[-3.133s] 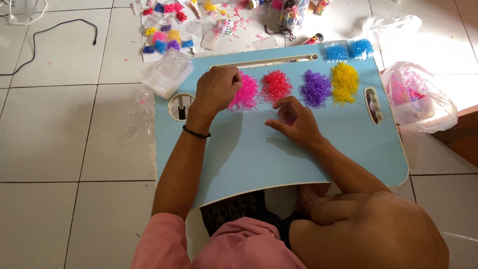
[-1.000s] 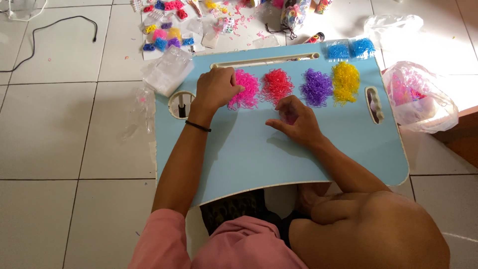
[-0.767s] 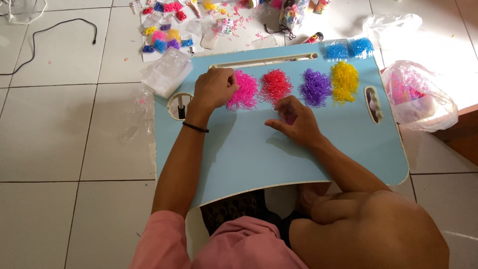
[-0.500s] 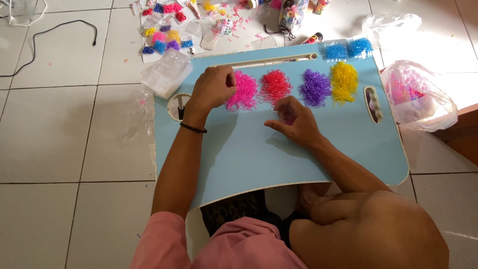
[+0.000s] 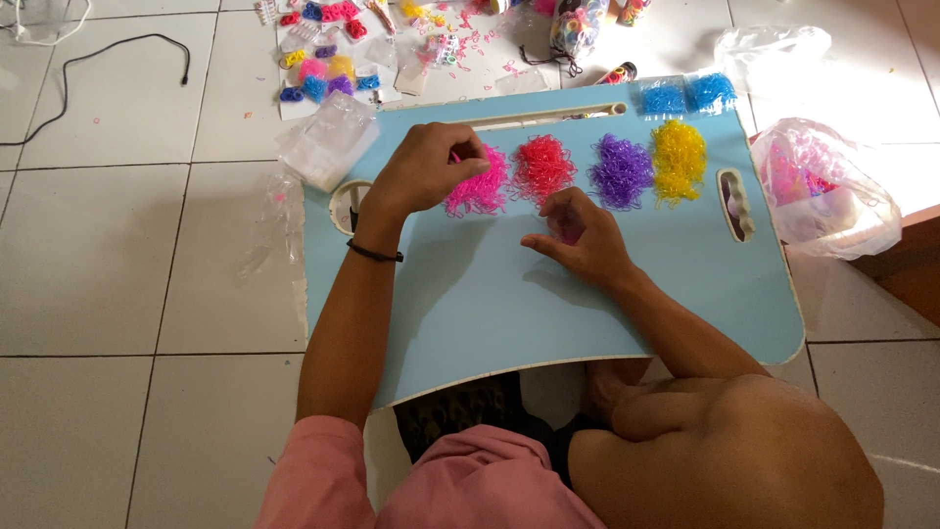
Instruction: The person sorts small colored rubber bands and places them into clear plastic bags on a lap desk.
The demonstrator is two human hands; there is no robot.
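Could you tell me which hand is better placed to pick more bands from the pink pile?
The left hand: its fingertips already touch the pink pile at its left edge. The right hand rests on the blue tray below the red pile, apart from the pink one.

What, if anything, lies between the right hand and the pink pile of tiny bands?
Nothing visible: only bare blue tray separates the right hand from the pink pile, where the left hand already rests.

Clear plastic bag of pink bands point(image 5: 818, 186) right of table, clear packet point(image 5: 328, 142) left
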